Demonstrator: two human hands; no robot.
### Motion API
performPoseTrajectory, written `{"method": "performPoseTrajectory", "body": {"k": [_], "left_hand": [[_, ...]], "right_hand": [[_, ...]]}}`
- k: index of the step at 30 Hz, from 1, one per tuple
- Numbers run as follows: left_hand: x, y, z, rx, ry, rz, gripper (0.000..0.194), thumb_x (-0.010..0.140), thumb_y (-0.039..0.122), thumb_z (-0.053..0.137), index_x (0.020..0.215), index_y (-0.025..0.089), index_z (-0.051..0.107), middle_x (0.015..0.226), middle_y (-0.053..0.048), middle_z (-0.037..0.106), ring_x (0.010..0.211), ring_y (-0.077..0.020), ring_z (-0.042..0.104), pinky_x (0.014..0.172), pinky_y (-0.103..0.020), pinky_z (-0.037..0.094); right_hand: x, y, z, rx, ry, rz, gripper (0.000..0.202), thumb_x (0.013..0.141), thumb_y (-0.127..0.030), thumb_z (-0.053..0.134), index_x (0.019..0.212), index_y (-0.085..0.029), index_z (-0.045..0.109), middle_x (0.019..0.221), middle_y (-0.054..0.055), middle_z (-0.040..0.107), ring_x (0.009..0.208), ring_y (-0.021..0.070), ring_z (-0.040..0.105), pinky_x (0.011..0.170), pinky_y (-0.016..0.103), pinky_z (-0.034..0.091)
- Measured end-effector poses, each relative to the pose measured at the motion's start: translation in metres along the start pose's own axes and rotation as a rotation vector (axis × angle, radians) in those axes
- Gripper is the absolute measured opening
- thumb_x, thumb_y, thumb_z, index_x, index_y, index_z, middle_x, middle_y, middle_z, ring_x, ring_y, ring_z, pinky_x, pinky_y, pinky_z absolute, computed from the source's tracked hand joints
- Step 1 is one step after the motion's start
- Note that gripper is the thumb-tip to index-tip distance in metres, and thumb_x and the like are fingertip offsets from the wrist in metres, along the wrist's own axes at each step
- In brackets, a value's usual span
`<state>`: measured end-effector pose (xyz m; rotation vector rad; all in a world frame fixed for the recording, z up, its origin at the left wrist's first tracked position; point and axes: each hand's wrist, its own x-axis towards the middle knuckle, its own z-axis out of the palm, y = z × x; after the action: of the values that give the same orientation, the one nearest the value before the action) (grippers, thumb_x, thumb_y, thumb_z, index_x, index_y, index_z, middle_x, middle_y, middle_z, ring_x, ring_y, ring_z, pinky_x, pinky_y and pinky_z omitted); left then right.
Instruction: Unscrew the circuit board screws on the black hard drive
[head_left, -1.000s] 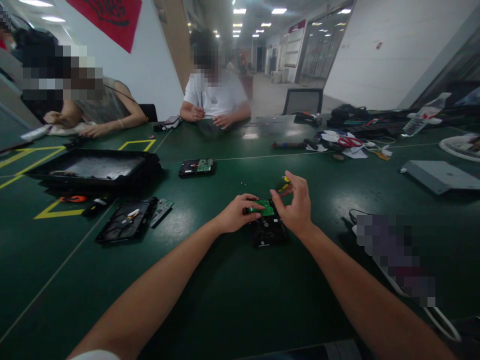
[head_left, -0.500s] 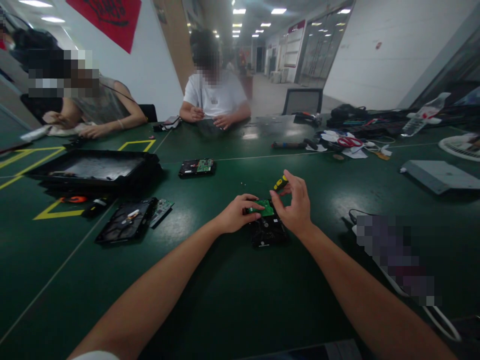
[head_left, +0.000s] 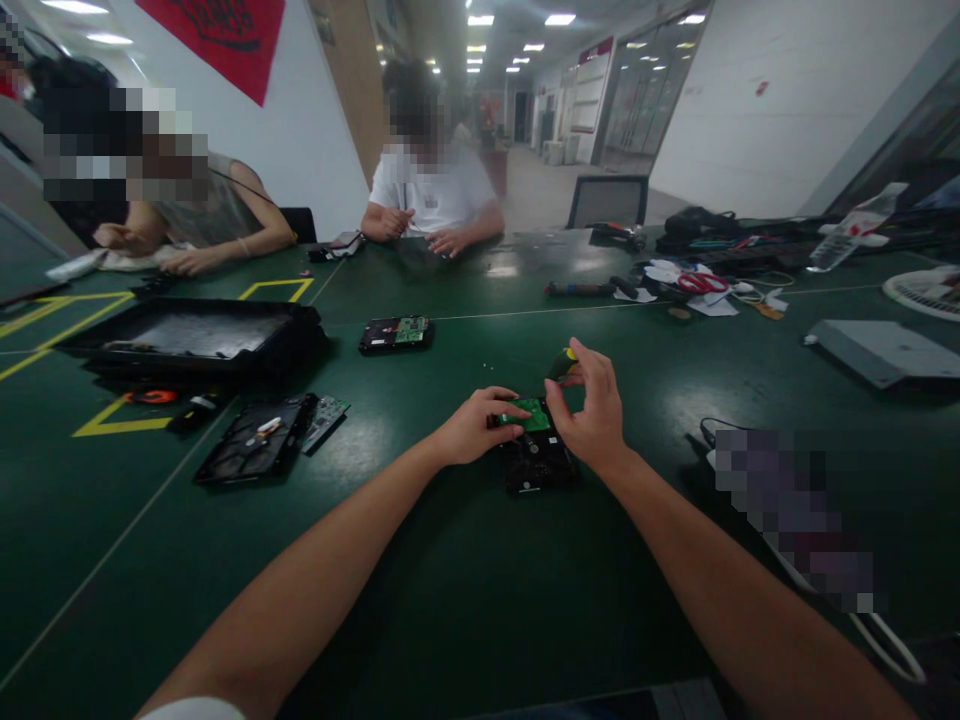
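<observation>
A black hard drive with a green circuit board lies on the table in front of me. My left hand grips the drive from its left side, thumb and fingers reaching over the board. Above the drive's right side, my right hand pinches the yellow-and-black handle of a screwdriver between thumb and fingers. The screwdriver's handle tilts up and to the right. I cannot make out where its tip rests.
Another hard drive lies farther off. To the left are an opened drive, a loose circuit board and stacked black trays. On the right sit a grey metal case and a bottle. Two people sit across the table.
The screwdriver's handle has turned in my right fingers, showing less yellow now. My left hand and the hard drive stay put.
</observation>
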<state>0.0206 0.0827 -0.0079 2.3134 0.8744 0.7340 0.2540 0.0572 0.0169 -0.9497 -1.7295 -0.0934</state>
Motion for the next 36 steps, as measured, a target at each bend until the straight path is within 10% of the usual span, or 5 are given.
{"method": "performPoseTrajectory", "body": {"k": [36], "left_hand": [[0.0005, -0.0022, -0.0002, -0.002, -0.012, 0.002, 0.028, 0.096, 0.033, 0.073, 0.123, 0.030, 0.076, 0.143, -0.010, 0.058, 0.133, -0.0287, 0.056, 0.117, -0.053, 0.042]], "right_hand": [[-0.0021, 0.0044, 0.0029, -0.031, 0.014, -0.007, 0.073, 0.097, -0.021, 0.060, 0.162, -0.033, 0.029, 0.143, 0.013, 0.054, 0.108, 0.0250, 0.067, 0.082, 0.043, 0.068]]}}
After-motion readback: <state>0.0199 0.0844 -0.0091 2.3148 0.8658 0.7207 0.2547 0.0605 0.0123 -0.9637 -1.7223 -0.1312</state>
